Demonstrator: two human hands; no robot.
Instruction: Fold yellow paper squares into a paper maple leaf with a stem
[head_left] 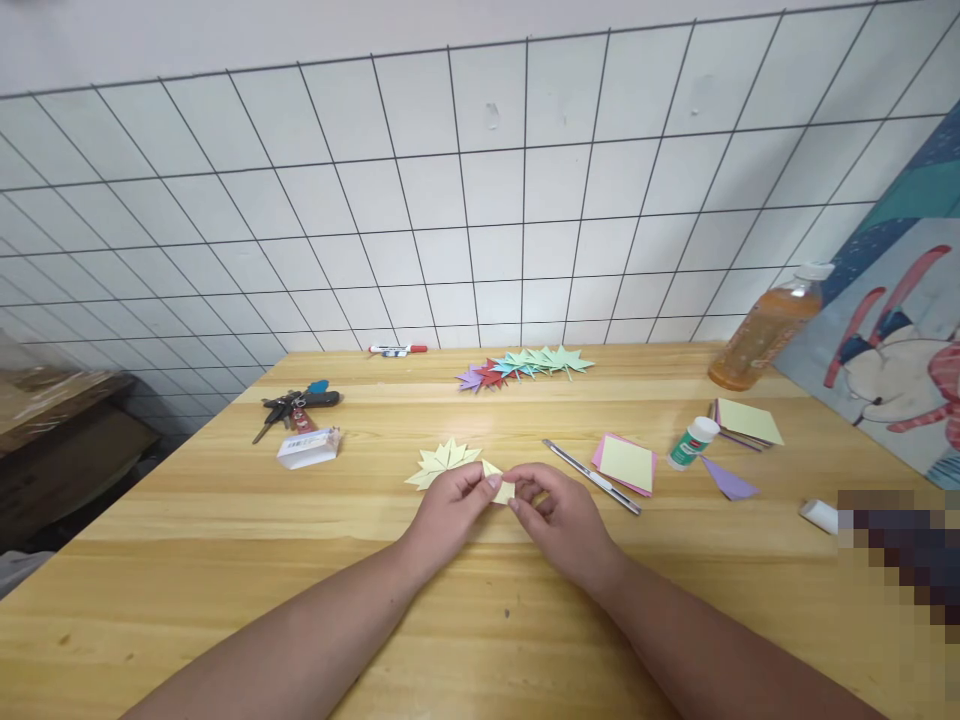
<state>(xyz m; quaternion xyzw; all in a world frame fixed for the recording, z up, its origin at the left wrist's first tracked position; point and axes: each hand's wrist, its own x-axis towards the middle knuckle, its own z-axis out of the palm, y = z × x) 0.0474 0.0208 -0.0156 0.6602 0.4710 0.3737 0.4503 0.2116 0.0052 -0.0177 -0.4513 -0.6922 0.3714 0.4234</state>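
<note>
Between my two hands is a small piece of folded yellow paper [504,491]. My left hand [452,505] pinches its left side, thumb on top. At its right edge are the bent fingers of my right hand [561,520], with thumb and fingertips closed on the paper. Just behind my left hand lies a pale yellow folded-paper leaf [444,462] with pointed tips, partly covered by that hand. A utility knife [592,476] lies slantwise beyond my right hand, beside a stack of yellow and pink square paper [625,464].
Finished paper leaves [525,366] lie by the wall. On the right are a glue stick [693,443], purple paper [729,479], more paper squares [748,422], a white cap [819,516] and a leaning bottle [772,325]. Keys [300,400], a small box [309,448] and a marker [397,350] lie left.
</note>
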